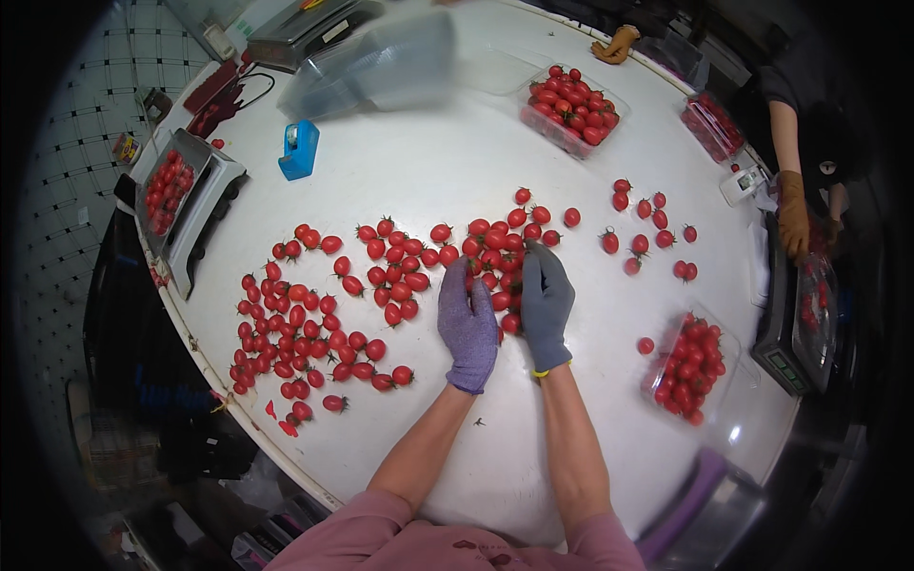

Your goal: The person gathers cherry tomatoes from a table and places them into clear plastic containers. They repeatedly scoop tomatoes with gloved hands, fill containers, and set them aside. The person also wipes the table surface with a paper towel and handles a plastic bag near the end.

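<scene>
On the white table (500,421), my left hand (468,325) in a purple knit glove and my right hand (548,303) in a grey glove flank a cluster of red cherry tomatoes (493,239). Both touch the cluster's near side, palms turned inward. Whether a tomato is gripped is hidden by the gloves. Left of the hands lies another group of cherry tomatoes (396,271), some with green stems. Farther left is a larger spread of cherry tomatoes (296,314). Several loose cherry tomatoes (640,244) are scattered to the right.
Clear plastic boxes of tomatoes stand at the back (568,107) and right (689,371). Scales sit at the left (207,207) and right (780,357). A blue tape dispenser (298,150) stands near blurred stacked plastic containers (371,64). A co-worker's gloved hand (792,214) reaches over the right scale.
</scene>
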Demonstrator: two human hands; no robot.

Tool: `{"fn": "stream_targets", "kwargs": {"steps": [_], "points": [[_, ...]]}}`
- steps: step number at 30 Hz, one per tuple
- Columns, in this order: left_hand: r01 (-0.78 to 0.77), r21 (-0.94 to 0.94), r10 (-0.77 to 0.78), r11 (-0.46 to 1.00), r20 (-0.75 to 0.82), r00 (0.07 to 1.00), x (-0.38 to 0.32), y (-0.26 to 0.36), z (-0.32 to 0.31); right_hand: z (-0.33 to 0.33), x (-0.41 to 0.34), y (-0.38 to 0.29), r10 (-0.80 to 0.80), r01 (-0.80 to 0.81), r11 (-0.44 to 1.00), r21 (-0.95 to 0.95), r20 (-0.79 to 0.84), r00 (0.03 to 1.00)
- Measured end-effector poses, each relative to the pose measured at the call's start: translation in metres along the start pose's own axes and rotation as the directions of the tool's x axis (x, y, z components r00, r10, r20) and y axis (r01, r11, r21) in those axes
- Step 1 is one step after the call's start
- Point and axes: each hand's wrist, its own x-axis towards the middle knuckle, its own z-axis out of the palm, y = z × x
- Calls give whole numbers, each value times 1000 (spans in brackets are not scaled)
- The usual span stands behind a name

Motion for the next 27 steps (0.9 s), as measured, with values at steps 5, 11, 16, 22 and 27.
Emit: {"fn": "stream_targets", "kwargs": {"steps": [5, 11, 16, 22, 27], "points": [[8, -78, 1, 997, 116, 993, 10, 2, -4, 5, -6, -16, 206, -263, 907, 328, 197, 959], [233, -438, -113, 868, 282, 953, 22, 2, -6, 3, -16, -29, 134, -359, 652, 668, 364, 922], [414, -646, -149, 641, 424, 893, 20, 10, -6, 7, -23, -21, 148, -297, 510, 807, 258, 955], [260, -578, -10, 774, 398, 917, 1, 47, 4, -16, -24, -26, 316, -231, 36, 972, 208, 926], [119, -492, 76, 863, 358, 931, -19, 67, 7, -31, -30, -40, 240, -222, -69, 973, 232, 943]]}}
